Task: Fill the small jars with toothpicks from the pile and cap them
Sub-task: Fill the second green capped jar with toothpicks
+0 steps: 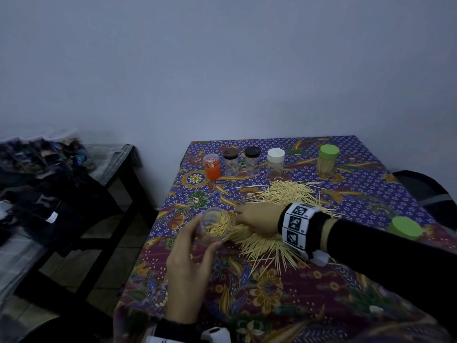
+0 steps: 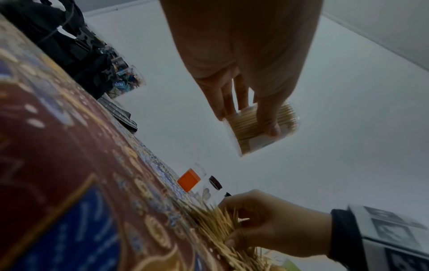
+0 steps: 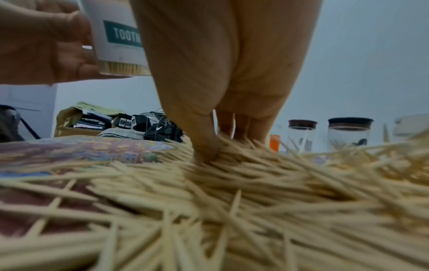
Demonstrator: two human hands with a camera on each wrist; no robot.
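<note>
The left hand (image 1: 190, 266) holds a clear open jar (image 1: 214, 226) lifted off the table, thumb on one side and fingers curled round the other; the jar is partly full of toothpicks, and the right wrist view shows a label on it whose lettering is cut off by the right hand after "TOOTH". The right hand (image 1: 259, 219) reaches into the near-left part of the toothpick pile (image 1: 284, 194), thumb and fingers curled down and pinching a cluster of sticks; how many it has is hard to tell, since the fingertips are buried in the pile and blurred.

The pile spreads across the middle of the batik tablecloth (image 1: 247, 293), partly hidden under the right forearm. Along the far edge stands a row of jars: an orange jar (image 1: 212, 166) at the left, a brown-lidded jar (image 1: 231, 161), a black-lidded jar (image 1: 252, 160), a white-lidded jar (image 1: 275, 162), and apart to the right a green-lidded jar (image 1: 328, 159) packed with sticks. A loose green lid (image 1: 405, 228) lies near the right edge, its lower part hidden by the sleeve. The dim clutter on the side table (image 1: 116, 154) at left is too dark to identify.
</note>
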